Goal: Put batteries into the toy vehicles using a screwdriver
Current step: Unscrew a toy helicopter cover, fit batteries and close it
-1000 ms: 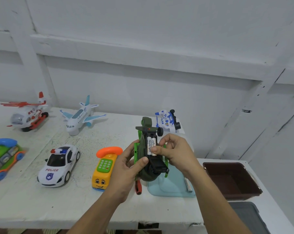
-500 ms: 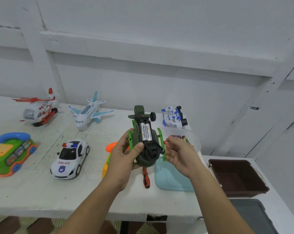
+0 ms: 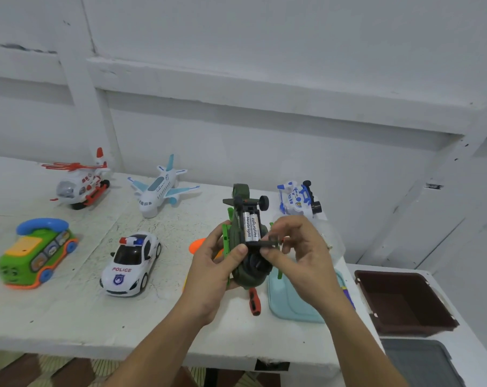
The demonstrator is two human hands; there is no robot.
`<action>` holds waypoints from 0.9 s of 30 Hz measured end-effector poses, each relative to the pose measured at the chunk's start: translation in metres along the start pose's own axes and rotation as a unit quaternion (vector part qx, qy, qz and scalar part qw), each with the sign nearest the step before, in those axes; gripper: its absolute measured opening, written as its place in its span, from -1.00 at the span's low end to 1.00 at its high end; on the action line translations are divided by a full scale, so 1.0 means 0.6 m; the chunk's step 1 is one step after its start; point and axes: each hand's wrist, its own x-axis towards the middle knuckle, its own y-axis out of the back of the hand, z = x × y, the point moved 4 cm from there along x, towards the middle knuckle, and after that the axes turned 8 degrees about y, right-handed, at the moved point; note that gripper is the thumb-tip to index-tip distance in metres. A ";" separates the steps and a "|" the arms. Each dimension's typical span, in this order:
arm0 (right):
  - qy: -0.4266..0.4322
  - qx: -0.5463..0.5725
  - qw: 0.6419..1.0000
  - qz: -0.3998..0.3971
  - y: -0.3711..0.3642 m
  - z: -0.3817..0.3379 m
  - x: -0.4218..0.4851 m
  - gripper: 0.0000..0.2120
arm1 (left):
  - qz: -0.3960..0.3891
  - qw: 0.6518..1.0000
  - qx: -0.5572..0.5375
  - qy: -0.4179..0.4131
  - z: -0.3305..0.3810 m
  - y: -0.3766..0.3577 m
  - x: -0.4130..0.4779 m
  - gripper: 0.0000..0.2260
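Over the white counter (image 3: pixel 69 325), the left hand (image 3: pixel 208 272) grips the upturned dark-green toy helicopter (image 3: pixel 252 275), two white batteries (image 3: pixel 250 229) seated. The right hand (image 3: pixel 303 255) has returned, pinching the black plastic battery cover (image 3: pixel 264 243); screwing shut looks next.

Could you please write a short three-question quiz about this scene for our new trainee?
1. True or false: the screwdriver lies on the table, in neither hand.
2. How many batteries show in the open compartment of the green toy helicopter? A one, B two, C three.
3. Fill in: the ___ hand pinches the black battery cover, while the left hand grips the helicopter.
Key: 1 true; 2 B; 3 right hand.
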 end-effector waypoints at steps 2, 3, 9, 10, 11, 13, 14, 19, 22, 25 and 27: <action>0.003 -0.008 1.000 0.009 0.002 -0.004 0.014 -0.65 | -0.004 1.000 -0.001 0.003 0.000 -0.002 -0.003 -0.63; 0.004 -0.024 1.000 0.000 0.003 -0.006 0.022 -0.67 | -0.007 1.000 -0.002 0.004 0.000 -0.003 -0.005 -0.63; 0.055 -0.210 0.975 -0.058 0.004 -0.018 0.062 -0.76 | -0.011 1.000 -0.008 0.005 0.004 -0.001 -0.008 -0.63; 0.071 -0.237 0.966 -0.071 0.003 -0.020 0.067 -0.77 | -0.010 1.000 -0.007 0.009 0.003 0.001 -0.009 -0.61; 0.081 -0.257 0.959 -0.088 0.003 -0.021 0.071 -0.78 | -0.010 1.000 -0.009 0.013 0.002 0.002 -0.010 -0.60; 0.086 -0.294 0.944 -0.123 0.000 -0.025 0.079 -0.78 | -0.009 1.000 -0.011 0.015 0.001 0.004 -0.011 -0.58; 0.085 -0.312 0.936 -0.139 -0.001 -0.026 0.084 -0.77 | -0.010 1.000 -0.011 0.016 0.001 0.004 -0.011 -0.57; 0.045 -0.332 0.922 -0.194 0.002 -0.028 0.098 -0.79 | -0.019 1.000 -0.001 0.011 0.004 0.000 -0.014 -0.59; 0.030 -0.307 0.931 -0.198 0.002 -0.026 0.100 -0.82 | -0.022 1.000 0.001 0.008 0.003 -0.001 -0.012 -0.60; 0.016 -0.271 0.944 -0.190 0.000 -0.020 0.099 -0.83 | -0.023 1.000 0.002 0.008 0.002 -0.003 -0.012 -0.59; 0.004 -0.258 0.947 -0.192 0.000 -0.016 0.097 -0.84 | -0.021 1.000 -0.001 0.008 0.000 -0.004 -0.012 -0.64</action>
